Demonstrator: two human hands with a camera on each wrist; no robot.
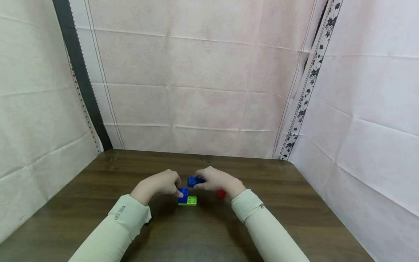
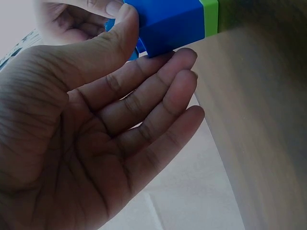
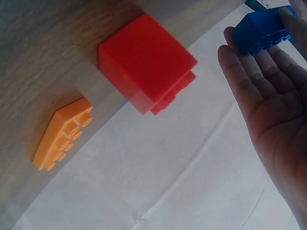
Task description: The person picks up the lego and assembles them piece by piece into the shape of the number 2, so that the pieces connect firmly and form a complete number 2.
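My left hand [image 1: 163, 183] pinches a blue block [image 1: 183, 196] between thumb and fingers. That block sits on the left part of a flat lime-green brick [image 1: 192, 200], whose right studs are bare. In the left wrist view my thumb lies along the blue block [image 2: 172, 24], with the green brick [image 2: 210, 18] against its base. Just behind and to the right, my right hand [image 1: 214, 179] grips a second blue block [image 1: 192, 181], raised over the table. The right wrist view shows this block [image 3: 256, 31] between thumb and fingertips, studs visible along one side.
A red block [image 3: 146, 62] stands on the wooden table [image 1: 196, 233], partly hidden by my right wrist in the head view. Beside it lies an orange studded brick [image 3: 64, 134] with slanted ends. Pale cloth [image 1: 203, 72] hangs behind and along both sides of the table.
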